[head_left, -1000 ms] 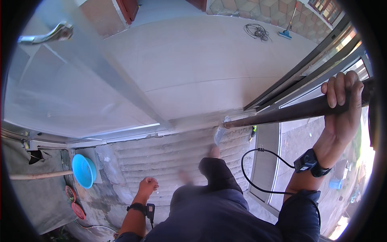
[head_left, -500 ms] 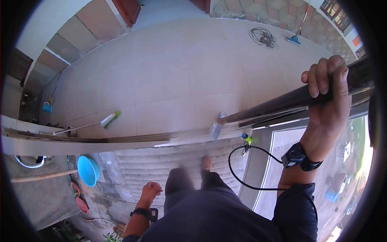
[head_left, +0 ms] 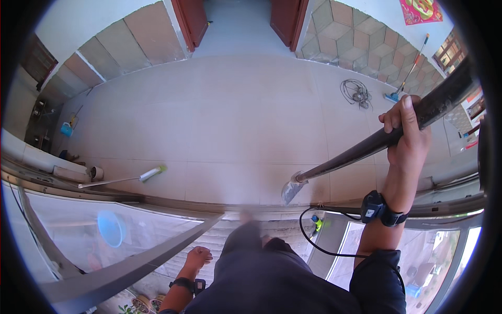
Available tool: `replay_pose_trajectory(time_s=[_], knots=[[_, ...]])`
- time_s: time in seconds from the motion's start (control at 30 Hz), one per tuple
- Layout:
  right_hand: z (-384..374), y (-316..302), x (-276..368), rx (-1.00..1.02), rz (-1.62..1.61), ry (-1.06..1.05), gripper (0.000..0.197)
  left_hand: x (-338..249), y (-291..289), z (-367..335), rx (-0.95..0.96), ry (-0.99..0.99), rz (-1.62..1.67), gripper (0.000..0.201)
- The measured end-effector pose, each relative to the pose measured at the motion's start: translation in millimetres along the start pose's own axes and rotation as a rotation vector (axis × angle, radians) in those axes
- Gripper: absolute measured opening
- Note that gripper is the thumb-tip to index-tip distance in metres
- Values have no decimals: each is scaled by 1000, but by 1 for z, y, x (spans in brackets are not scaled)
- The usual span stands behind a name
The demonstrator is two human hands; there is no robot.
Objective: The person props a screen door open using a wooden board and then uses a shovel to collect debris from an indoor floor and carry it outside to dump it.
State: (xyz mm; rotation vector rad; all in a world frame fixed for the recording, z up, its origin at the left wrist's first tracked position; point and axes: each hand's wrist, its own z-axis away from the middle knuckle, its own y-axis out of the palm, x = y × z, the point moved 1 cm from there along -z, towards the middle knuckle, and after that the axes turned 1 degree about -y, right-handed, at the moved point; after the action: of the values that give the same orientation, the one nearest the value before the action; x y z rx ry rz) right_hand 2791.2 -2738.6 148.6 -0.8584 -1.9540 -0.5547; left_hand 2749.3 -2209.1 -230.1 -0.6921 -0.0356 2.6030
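In the raised right-hand part of the view, my right hand [head_left: 409, 131] is wrapped round the dark shaft of a hoe [head_left: 355, 156]. Its grey metal blade [head_left: 294, 192] points down at the tiled floor, just inside the door track; whether it touches is hard to tell. The shaft's upper end runs out at the right rim. My left hand [head_left: 198, 259] hangs low at my left side with its fingers curled and nothing visible in them. Each wrist carries a strapped black device, and a black cable loops from the right one.
A metal-framed glass door panel [head_left: 172, 251] stands close on my left, with a blue basin [head_left: 112, 228] showing through it. A white-handled brush [head_left: 151, 173] lies on the floor. Farther off are coiled cable [head_left: 355, 94], a mop [head_left: 392, 97] and red doors [head_left: 189, 23]. Steps [head_left: 282, 226] lie underfoot.
I have moved forward towards the doorway, and the glass panel now shows at my left. The hoe has shifted with my right hand, its blade now inside the track. My left hand stays low.
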Motion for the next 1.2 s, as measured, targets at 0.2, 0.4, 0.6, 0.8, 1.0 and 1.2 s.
replay_pose_trajectory(time_s=[0.2,0.4,0.6,0.8,1.0,1.2], knots=[[-58,32,1,-178,21,-24,27,-29,-14,17,17,-2,13,28],[-109,42,-27,-106,-58,-20,27,-38,-11,26,9,16,84,29],[-160,43,-60,-185,-75,3,25,-48,10,26,-46,-30,209,29],[-223,30,-116,-195,-147,42,23,-34,44,19,-61,354,-555,24],[-281,17,-160,-198,-232,145,21,-145,88,23,-149,293,-745,22],[-335,15,-193,-179,-157,174,21,-263,101,-6,-53,466,-393,29]])
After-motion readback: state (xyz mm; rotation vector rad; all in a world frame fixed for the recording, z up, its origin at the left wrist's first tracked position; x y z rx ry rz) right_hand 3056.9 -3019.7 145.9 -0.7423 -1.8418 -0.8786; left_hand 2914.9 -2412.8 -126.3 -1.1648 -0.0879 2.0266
